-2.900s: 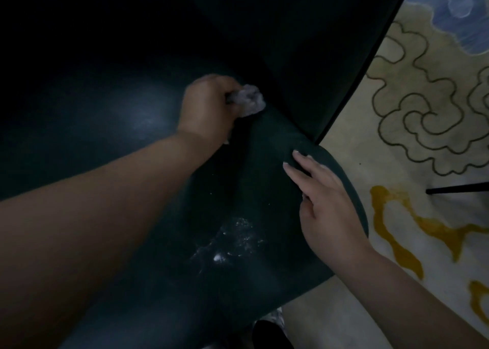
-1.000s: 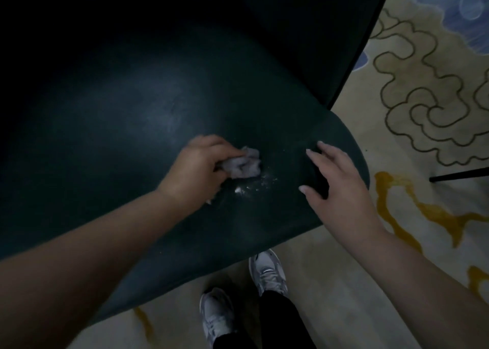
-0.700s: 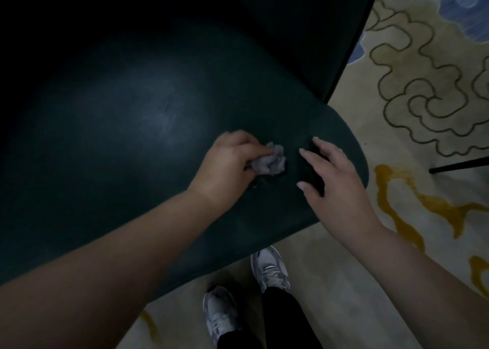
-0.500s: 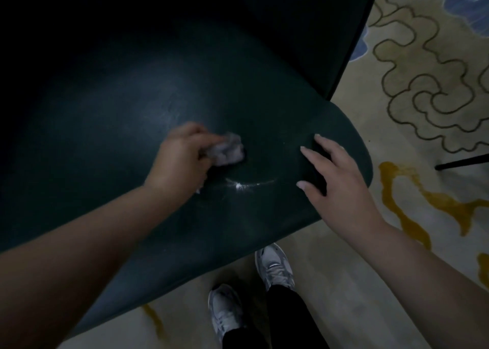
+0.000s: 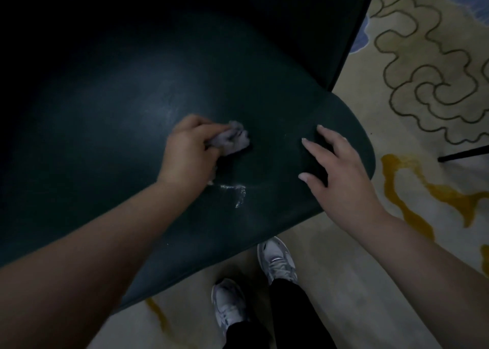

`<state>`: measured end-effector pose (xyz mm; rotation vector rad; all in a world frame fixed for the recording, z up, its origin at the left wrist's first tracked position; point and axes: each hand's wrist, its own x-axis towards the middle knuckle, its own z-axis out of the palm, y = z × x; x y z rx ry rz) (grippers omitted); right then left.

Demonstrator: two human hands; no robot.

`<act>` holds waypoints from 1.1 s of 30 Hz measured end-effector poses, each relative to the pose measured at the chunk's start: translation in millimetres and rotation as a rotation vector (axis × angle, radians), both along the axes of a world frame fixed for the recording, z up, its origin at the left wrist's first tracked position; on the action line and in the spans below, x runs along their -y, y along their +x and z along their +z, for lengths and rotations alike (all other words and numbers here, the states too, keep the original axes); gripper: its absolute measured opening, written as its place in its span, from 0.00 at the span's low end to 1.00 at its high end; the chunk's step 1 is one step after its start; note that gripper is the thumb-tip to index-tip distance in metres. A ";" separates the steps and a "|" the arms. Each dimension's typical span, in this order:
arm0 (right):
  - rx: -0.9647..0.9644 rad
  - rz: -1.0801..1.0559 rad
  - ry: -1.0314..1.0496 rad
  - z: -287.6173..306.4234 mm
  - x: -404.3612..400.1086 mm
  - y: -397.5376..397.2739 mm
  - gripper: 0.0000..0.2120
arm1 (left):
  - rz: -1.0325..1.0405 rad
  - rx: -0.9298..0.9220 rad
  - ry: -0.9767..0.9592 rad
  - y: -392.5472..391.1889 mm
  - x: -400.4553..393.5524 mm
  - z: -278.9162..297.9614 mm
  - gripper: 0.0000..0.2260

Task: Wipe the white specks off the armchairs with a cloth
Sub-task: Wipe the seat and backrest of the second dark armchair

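A dark green armchair [image 5: 111, 142] fills the upper left of the head view, its seat cushion curving down to a rounded front corner at the right. My left hand [image 5: 189, 150] grips a crumpled grey cloth [image 5: 231, 138] and presses it on the seat. Just below the cloth lies a thin hooked streak of white specks [image 5: 236, 191]. My right hand [image 5: 337, 171] rests on the cushion's right corner with straight, spread fingers.
A cream carpet [image 5: 423, 229] with dark cloud outlines and yellow streaks lies to the right and below. My two grey sneakers [image 5: 276, 260] stand just under the seat's front edge. A thin black rod [image 5: 463, 154] crosses the carpet at the right edge.
My left hand has swept the cloth back and forth over the seat; the scattered speck patch has shrunk to a thin hooked streak. My right hand has stayed on the cushion corner.
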<state>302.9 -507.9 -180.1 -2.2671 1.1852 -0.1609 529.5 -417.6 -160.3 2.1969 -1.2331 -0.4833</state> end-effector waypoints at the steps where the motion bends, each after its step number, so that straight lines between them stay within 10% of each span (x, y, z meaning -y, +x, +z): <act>1: 0.002 0.000 -0.005 -0.5 -0.3 0.5 0.29 | 0.011 -0.008 -0.024 -11.4 9.0 -0.8 0.16; 7: 0.002 -0.003 -0.014 -1.3 -1.1 0.8 0.29 | -0.299 0.040 -0.039 -49.4 -25.8 -5.3 0.16; 14: -0.002 -0.052 0.026 -0.2 -5.0 3.5 0.28 | 0.427 0.122 0.008 11.2 -74.0 -5.3 0.16; 21: -0.018 -0.035 -0.014 1.5 -4.8 6.0 0.28 | 0.465 -0.097 -0.158 -108.6 -30.0 -17.7 0.19; 33: -0.026 -0.038 -0.035 -2.1 -7.0 5.6 0.28 | 0.563 -0.038 -0.102 -100.5 -47.4 -18.4 0.19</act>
